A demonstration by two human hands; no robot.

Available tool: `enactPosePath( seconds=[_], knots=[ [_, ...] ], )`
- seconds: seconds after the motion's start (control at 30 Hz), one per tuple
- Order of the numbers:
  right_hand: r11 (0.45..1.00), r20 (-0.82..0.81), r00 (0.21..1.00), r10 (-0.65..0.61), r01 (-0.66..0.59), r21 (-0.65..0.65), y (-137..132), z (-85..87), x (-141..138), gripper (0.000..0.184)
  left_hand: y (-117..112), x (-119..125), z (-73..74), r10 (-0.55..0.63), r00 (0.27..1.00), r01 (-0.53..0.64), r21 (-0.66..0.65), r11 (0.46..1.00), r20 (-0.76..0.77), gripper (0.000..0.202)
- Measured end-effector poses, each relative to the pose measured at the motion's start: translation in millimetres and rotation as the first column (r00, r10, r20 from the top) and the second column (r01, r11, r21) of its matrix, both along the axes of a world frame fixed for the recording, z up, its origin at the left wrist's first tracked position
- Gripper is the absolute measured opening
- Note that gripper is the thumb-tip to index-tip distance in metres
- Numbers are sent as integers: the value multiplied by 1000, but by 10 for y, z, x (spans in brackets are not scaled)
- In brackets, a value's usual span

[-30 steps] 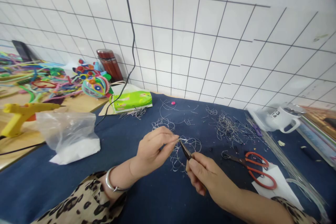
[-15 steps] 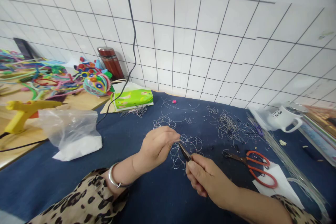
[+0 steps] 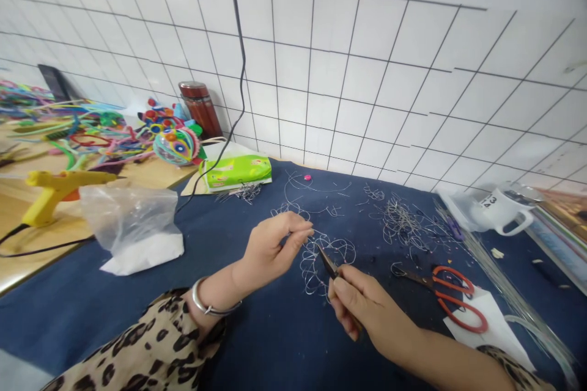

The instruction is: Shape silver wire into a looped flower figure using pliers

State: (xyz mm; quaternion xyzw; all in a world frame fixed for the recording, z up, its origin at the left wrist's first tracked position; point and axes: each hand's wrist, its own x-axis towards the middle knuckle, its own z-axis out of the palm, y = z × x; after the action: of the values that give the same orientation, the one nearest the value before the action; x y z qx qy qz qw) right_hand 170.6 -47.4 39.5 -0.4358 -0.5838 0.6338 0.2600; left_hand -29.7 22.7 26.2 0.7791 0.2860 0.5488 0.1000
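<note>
Clock directions are taken from the wire loops (image 3: 312,272), which lie on the table (image 3: 275,342) between and below the hands. At 9 o'clock, the left hand (image 3: 273,247) has thumb and forefinger closed together and appears to pinch a wire (image 3: 316,233), presumably to steady so fine a strand. At 4 o'clock, the right hand (image 3: 362,302) is wrapped round the pliers (image 3: 328,263), probably for leverage; their nose points towards 11 o'clock. Scissors (image 3: 433,283) lie at 3 o'clock, handles outward, likely for right-hand reach.

Compared with half a second earlier, the pliers' nose is slightly farther from the left fingertips, and the view has shifted, moving the background rightward.
</note>
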Motion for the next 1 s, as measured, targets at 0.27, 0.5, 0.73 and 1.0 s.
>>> enactPosePath(
  seconds=[0.27,0.5,0.73,1.0],
  knots=[
    [1000,-42,999,-5,4,-21,20,-18,-6,38,-46,47,68,12,997,-5,94,996,-75,10],
    [1000,-56,998,-4,2,-24,26,-49,-6,37,-49,43,34,25,994,-12,123,992,-106,12],
    [999,-53,998,-13,11,-40,27,-59,-9,37,-37,50,20,4,994,11,138,990,-113,13],
    [988,-90,995,-33,19,-155,9,-42,-11,38,-41,44,-2,13,986,18,183,983,-166,13]
  ],
)
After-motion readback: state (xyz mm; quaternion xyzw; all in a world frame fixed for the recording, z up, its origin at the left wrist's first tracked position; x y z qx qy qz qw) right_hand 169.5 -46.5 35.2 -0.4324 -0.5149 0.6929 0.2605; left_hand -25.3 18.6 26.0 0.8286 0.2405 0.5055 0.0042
